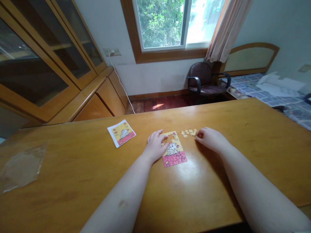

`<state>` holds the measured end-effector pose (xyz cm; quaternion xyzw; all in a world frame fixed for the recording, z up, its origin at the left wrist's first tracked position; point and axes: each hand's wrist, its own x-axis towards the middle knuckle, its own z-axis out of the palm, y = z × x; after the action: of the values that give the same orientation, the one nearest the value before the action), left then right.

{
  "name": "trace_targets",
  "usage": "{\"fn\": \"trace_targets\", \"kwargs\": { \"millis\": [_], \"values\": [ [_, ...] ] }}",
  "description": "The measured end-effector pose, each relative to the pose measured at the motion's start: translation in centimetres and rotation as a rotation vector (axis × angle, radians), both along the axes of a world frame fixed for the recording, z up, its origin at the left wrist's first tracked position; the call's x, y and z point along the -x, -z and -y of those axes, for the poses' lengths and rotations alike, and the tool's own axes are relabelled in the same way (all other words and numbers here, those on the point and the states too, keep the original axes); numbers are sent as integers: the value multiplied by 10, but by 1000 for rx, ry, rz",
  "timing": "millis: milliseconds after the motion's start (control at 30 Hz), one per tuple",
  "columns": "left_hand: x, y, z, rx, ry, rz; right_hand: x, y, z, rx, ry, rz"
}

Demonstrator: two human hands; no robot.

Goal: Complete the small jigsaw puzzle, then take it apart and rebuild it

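A partly filled jigsaw puzzle point(173, 158) lies on the table, pink at its near end and yellow at its far end, with a white cartoon animal in the middle. Gaps show in its upper part. My left hand point(156, 144) rests on the puzzle's left edge, fingers spread. To the right of the puzzle lie several loose jigsaw pieces point(187, 132), yellowish and close together. At the right end of that group is my right hand point(207, 137), its fingers pinched together at the tabletop. Whatever is between those fingertips is hidden.
A paper reference picture point(122, 133) lies left of the puzzle on the wooden table point(97, 181). A clear plastic bag point(23, 166) is at the far left. Beyond the table stand an armchair point(200, 77), a bed point(257, 84) and a glass-door cabinet point(73, 100).
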<state>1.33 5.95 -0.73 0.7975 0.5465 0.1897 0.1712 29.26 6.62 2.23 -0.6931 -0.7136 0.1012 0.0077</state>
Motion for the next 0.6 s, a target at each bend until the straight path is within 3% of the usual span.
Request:
{"fn": "trace_targets", "kwargs": {
  "millis": [133,300,467,600],
  "values": [
    [0,0,0,-6,4,-1,4,0,1,41,-12,-11],
    [0,-2,1,-2,6,9,11,-1,4,32,-133,-108],
    [0,-3,1,1,6,19,10,-4,5,40,-73,-40],
    [-1,-3,1,1,4,24,12,-3,6,61,-106,-90]
  ]
}}
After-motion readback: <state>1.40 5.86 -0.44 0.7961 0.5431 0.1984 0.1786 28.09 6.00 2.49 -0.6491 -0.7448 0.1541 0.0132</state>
